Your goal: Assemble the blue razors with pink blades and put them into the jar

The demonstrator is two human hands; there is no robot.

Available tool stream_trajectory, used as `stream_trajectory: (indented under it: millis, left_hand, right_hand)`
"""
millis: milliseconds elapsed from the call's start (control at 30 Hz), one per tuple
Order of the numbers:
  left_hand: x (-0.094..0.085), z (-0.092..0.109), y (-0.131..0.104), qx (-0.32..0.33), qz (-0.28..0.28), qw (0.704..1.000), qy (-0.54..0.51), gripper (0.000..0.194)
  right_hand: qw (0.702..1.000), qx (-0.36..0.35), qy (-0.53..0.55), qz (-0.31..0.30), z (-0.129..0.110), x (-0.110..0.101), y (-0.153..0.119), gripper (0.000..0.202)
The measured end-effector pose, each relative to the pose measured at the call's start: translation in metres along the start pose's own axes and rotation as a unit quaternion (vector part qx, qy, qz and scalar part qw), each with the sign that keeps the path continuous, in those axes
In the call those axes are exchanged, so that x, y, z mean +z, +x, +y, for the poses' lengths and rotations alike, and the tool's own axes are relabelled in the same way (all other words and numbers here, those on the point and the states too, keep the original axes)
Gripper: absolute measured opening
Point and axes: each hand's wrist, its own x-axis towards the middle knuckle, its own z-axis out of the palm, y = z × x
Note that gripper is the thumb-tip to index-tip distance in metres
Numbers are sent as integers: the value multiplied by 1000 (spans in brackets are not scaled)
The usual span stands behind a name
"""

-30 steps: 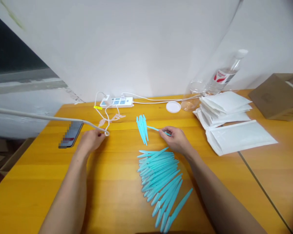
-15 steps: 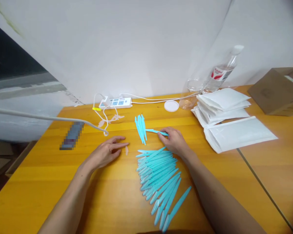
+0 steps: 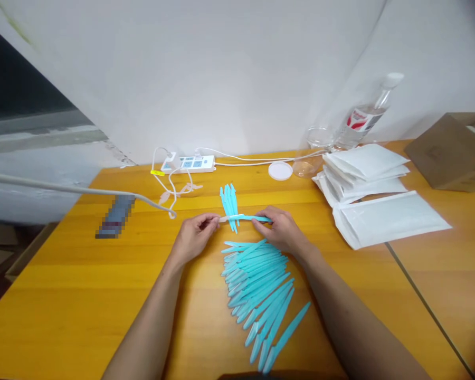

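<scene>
My right hand [image 3: 279, 227] is closed on the turquoise handle of an eyebrow razor [image 3: 248, 217], held level with its blade end to the left. Between the fingertips of my left hand [image 3: 198, 232] is a small translucent blade cover [image 3: 222, 219]. The cover meets the razor's blade end; how far it is on, I cannot tell. Just behind and below them lies a small bunch of turquoise razors [image 3: 230, 203]. Nearer to me, many more razors with clear covers [image 3: 257, 279] lie fanned out on the wooden table [image 3: 75, 295].
Several loose covers [image 3: 188, 187] lie by a white power strip [image 3: 193, 163] and its cables. A blurred dark phone-like object [image 3: 116, 216] is at left. White padded envelopes [image 3: 391, 216], a clear tub [image 3: 306, 158], its lid [image 3: 280, 170], a bottle [image 3: 360, 124] and a carton [image 3: 443, 153] stand right.
My left hand has picked up the cover from the table and moved right to the razor's blade end. My right hand still holds the razor, now over the small bunch.
</scene>
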Motion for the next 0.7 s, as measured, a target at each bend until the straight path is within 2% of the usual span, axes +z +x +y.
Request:
stream_trajectory:
  millis: [200,467,567,700]
  left_hand:
    - [17,5,-3,-26,10,998,-52,34]
    - [18,7,-9,-19,4,998,-52,33]
    - [15,13,-14,-21,-41,998,-47,32]
    - [8,19,-25,-20,-158,987,-33,29]
  right_hand:
    - [1000,-20,3,-16,0,2,-1,14]
    - [998,-47,19,-43,-8,4,-1,16]
    - [994,-65,29,-87,-11,-2,-3,17]
    - [981,-83,32,-174,-14,-13,-5,20]
